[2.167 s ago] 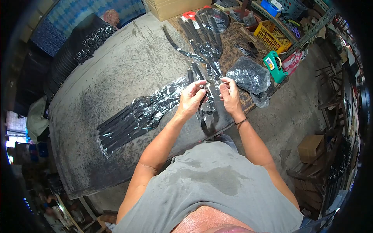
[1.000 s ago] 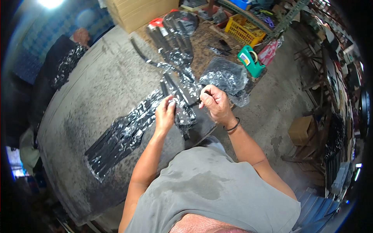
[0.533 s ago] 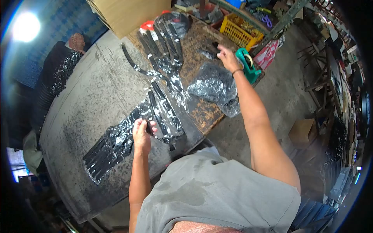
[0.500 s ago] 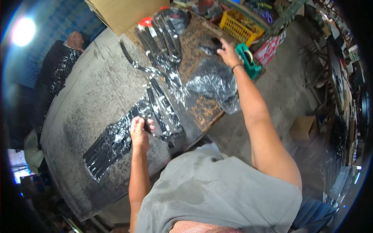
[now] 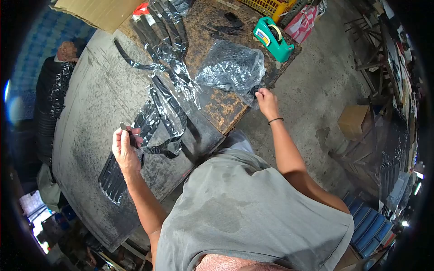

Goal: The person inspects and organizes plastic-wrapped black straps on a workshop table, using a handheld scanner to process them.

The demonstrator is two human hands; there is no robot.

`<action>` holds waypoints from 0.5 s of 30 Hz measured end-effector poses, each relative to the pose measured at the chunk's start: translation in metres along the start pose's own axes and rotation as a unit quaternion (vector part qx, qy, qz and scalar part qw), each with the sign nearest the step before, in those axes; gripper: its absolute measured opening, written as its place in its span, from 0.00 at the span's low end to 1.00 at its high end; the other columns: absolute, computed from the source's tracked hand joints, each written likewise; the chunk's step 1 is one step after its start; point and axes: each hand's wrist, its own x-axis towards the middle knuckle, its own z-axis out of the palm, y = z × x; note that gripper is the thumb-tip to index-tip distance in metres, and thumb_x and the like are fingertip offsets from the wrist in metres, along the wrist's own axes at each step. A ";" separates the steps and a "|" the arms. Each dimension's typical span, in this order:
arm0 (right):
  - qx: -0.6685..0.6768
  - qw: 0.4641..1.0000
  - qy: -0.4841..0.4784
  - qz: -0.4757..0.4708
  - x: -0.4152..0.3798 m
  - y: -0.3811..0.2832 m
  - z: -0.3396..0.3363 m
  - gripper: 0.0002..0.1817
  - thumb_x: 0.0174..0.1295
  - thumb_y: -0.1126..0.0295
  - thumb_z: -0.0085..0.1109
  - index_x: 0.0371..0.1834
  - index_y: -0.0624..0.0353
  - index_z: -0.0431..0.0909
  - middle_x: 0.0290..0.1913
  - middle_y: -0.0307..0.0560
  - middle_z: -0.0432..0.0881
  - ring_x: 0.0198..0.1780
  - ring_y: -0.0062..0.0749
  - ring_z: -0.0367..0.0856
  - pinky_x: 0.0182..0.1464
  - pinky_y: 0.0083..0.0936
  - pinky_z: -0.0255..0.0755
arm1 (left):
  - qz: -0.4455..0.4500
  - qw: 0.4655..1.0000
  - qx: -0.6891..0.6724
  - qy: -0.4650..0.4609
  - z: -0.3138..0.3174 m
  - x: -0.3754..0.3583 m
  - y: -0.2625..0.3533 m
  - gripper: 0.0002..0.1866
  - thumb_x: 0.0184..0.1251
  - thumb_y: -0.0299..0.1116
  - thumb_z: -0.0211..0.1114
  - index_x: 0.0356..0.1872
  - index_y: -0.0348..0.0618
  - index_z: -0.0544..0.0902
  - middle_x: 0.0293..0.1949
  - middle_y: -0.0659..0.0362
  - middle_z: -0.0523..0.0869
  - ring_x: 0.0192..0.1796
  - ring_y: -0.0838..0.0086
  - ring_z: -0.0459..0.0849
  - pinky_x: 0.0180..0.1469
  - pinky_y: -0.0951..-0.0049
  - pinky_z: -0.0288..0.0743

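Observation:
My left hand (image 5: 124, 151) is raised over the grey table (image 5: 90, 104), fingers closed on the end of a long black strip in a clear plastic sleeve (image 5: 162, 113) that trails up and to the right. More wrapped black strips (image 5: 110, 178) lie flat under that hand. My right hand (image 5: 266, 100) is at the table's right edge, pinching the lower corner of a crumpled clear plastic bag with dark contents (image 5: 233, 67).
A green tape dispenser (image 5: 272, 38) stands behind the bag. More bagged black strips (image 5: 162, 27) lie at the far end by a cardboard box (image 5: 97, 11). A cardboard box (image 5: 355, 122) sits on the concrete floor right, blue crates (image 5: 366, 228) lower right.
My right hand drew back from near the tape dispenser to the crumpled bag's corner. My left hand lifted off the table with the strip. The view swung downward and left.

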 end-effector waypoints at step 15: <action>-0.092 0.990 0.033 0.105 -0.009 -0.003 -0.006 0.13 0.63 0.67 0.50 0.44 0.65 0.75 0.40 0.56 0.82 0.43 0.50 0.81 0.46 0.40 0.72 | -0.048 0.982 -0.176 -0.039 -0.003 -0.015 0.000 0.05 0.73 0.32 0.52 0.44 0.44 0.72 0.37 0.48 0.85 0.25 0.72 0.81 0.30 0.75 0.77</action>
